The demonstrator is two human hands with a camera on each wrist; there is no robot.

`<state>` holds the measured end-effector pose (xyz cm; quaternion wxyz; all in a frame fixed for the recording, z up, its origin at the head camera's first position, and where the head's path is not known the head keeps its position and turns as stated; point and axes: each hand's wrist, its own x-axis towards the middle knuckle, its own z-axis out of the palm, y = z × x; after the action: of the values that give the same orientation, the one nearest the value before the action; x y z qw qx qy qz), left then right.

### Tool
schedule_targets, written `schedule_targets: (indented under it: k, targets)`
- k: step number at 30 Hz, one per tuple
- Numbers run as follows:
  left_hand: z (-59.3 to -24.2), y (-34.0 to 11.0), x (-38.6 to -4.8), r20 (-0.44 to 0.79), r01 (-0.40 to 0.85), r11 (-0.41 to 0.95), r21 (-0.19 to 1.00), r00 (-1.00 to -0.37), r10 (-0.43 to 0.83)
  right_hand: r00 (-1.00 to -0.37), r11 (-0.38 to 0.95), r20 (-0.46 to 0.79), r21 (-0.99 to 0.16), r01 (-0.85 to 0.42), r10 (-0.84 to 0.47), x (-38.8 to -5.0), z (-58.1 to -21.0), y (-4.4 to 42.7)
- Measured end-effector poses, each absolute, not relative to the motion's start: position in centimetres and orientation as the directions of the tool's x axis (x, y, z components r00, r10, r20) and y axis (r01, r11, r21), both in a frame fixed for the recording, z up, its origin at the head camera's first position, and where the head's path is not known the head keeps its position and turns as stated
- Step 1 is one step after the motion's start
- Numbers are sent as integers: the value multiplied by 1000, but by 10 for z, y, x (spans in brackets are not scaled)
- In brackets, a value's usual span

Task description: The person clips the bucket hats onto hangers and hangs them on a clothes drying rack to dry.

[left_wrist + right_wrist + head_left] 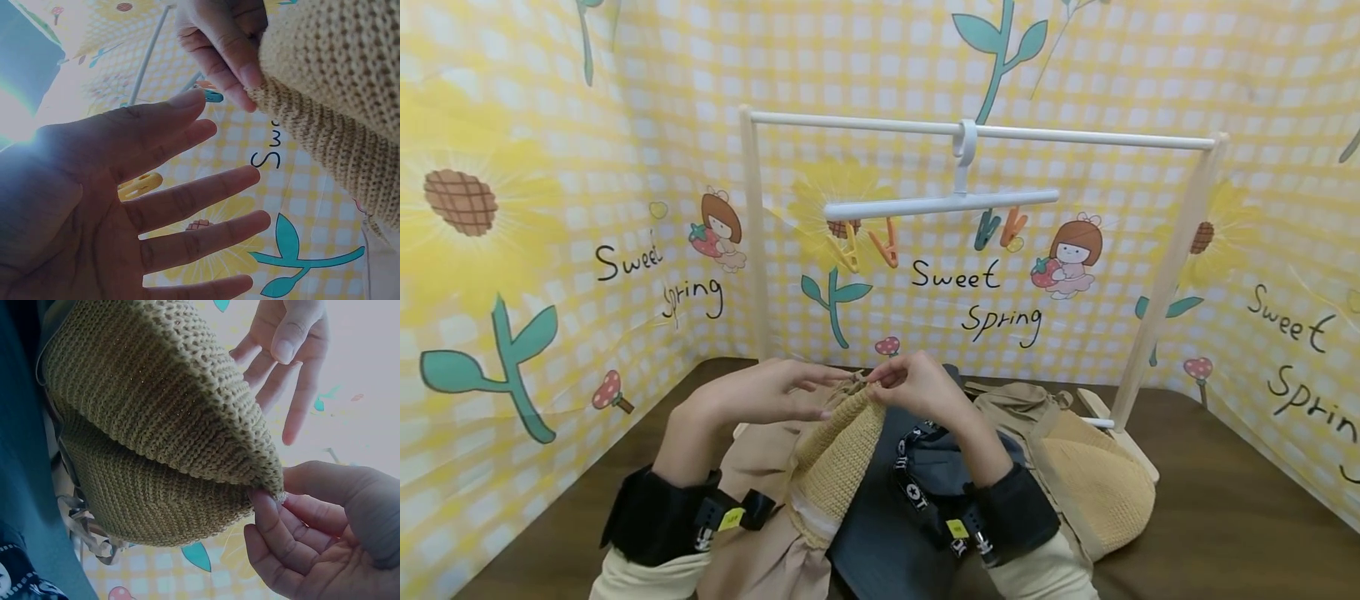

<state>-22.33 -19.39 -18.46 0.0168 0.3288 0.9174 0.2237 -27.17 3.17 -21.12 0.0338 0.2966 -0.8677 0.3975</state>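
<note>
A straw-coloured knitted sun hat [842, 462] with beige fabric [767, 467] attached is held up by its edge over the table. My right hand [917, 387] pinches the knitted edge between thumb and fingers, as the right wrist view shows up close on the knit [156, 412]. Beside the hat, my left hand [760, 392] has its fingers spread and straight. In the left wrist view a gap shows between the left hand [156, 187] and the knit [331, 100].
A white hanger [940, 204] with several coloured clips [887, 242] hangs from a rack's white rod [865, 122]. Dark grey cloth [880, 500] with a black lettered strap [913, 483] lies mid-table. A second straw-coloured hat [1097, 483] lies at right on the brown table [1225, 517].
</note>
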Motion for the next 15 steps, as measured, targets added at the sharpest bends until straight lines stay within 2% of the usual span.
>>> schedule_targets:
  k: [9,15]
  targets:
    - [-186,-191,-226,75,539,674,505,-805,588,-788,492,323,-640,-590,-524,-278,-196,31]
    - [-186,-194,-226,89,550,665,505,-800,593,-793,501,286,-648,-574,-539,-282,-188,26]
